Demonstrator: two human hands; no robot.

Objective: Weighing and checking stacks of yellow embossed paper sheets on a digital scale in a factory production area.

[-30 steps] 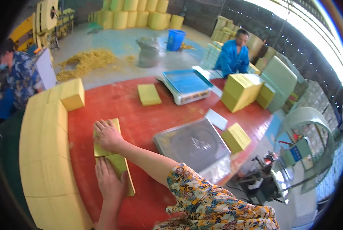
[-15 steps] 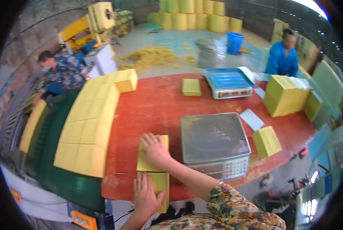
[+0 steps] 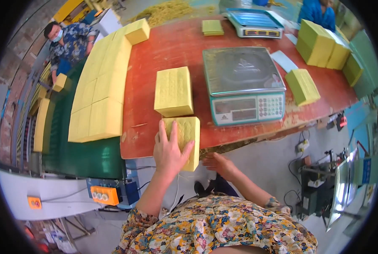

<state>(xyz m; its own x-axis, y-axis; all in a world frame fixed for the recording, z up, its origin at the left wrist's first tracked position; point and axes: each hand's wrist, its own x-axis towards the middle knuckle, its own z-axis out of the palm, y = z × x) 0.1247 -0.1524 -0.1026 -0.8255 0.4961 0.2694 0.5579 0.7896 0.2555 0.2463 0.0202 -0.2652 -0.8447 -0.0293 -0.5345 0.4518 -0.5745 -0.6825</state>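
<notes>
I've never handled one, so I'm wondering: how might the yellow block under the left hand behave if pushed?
The yellow block probably won't roll, given its flat faces. Its near end seems to overhang the red table, so it might tip. Its dimpled top may offer grip.

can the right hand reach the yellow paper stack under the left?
Likely yes: the right hand looks empty, close beside the yellow paper stack, whose right side is uncovered; the left hand covers only part.

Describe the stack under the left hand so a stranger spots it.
Find the red table, then the scale nearest its front edge. Just left of that scale, pick the nearer yellow stack of two: unlike the rear stack, it has the left hand on top.
</notes>
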